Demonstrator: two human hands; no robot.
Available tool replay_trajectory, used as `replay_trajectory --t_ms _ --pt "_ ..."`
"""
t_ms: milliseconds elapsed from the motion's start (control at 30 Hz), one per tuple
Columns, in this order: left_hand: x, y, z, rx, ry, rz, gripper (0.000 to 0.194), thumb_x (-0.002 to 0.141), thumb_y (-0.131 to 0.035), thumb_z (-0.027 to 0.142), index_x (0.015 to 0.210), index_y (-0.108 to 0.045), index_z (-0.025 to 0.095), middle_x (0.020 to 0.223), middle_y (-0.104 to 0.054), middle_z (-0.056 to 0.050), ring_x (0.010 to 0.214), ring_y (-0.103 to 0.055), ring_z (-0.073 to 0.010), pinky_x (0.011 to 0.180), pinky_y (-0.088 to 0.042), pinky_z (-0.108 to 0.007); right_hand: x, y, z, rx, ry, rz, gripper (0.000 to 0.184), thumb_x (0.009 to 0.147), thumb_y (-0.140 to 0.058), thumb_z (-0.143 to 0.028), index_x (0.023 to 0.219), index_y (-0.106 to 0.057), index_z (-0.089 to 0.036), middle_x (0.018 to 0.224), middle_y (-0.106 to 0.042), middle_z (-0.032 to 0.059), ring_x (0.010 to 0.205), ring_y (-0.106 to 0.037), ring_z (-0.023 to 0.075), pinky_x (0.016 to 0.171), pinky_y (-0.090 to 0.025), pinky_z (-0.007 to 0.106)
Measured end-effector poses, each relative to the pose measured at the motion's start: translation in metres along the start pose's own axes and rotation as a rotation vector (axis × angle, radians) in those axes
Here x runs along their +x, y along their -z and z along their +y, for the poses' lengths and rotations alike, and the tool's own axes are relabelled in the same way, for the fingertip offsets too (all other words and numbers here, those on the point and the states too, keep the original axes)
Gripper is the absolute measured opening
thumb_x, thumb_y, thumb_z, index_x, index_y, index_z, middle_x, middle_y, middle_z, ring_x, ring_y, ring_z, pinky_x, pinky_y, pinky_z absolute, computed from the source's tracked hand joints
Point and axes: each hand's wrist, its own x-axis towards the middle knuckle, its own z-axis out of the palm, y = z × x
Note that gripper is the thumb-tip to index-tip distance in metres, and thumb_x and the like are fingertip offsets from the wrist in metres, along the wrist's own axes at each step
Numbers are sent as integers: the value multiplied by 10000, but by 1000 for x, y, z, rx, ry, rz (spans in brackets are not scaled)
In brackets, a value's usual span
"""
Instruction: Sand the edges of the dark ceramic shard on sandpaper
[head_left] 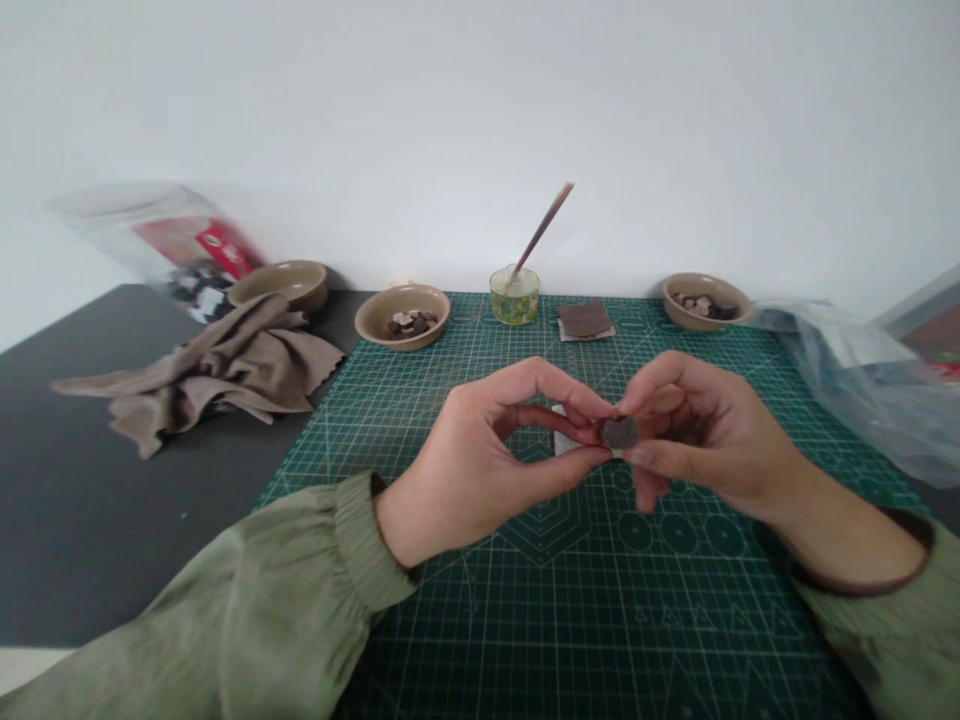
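Observation:
A small dark grey-brown round disc point(619, 433) is pinched between the fingertips of both hands, above the green cutting mat. My left hand point(517, 430) grips its left edge with the thumb below and fingers above. On the other side, my right hand point(690, 425) holds it by thumb and index finger, the remaining fingers curled behind. What the disc is made of I cannot make out. A white flat piece point(561, 440) shows partly behind the fingers of my left hand; the hands hide the rest.
Brown bowls with small dark and pale pieces stand at left point(403, 318) and right point(706, 302). Between them are a green-patterned glass cup point(514, 296) with a brush-like stick and brown square sheets point(585, 320). A brown cloth point(225, 370) and plastic bags point(855, 370) flank the cutting mat point(480, 620).

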Motion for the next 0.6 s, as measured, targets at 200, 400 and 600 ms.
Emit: replay_trajectory --t_ms 200,400,600 --pt "1 -1 2 7 -17 19 294 881 -930 87 1131 -798 169 1092 -798 -39 966 -788 -134 891 -699 -235 0 1 0 3 -10 -24 318 957 -870 -73 1173 -744 -271 946 -865 -12 654 -857 180 507 -610 163" --pt "1 -1 3 21 -58 23 310 854 -933 48 1109 -802 166 1067 -796 -51 959 -787 -154 876 -706 -263 -1 2 0 -20 -2 -28 333 941 -876 -51 1171 -742 -251 842 -858 -16 654 -855 188 510 -604 171" --pt "1 -1 4 25 -69 24 340 827 -940 27 1102 -808 178 1074 -804 -63 961 -787 -174 871 -717 -286 -1 2 0 -26 -15 -19 328 935 -892 -75 1174 -745 -246 835 -864 1 643 -850 197 491 -596 184"
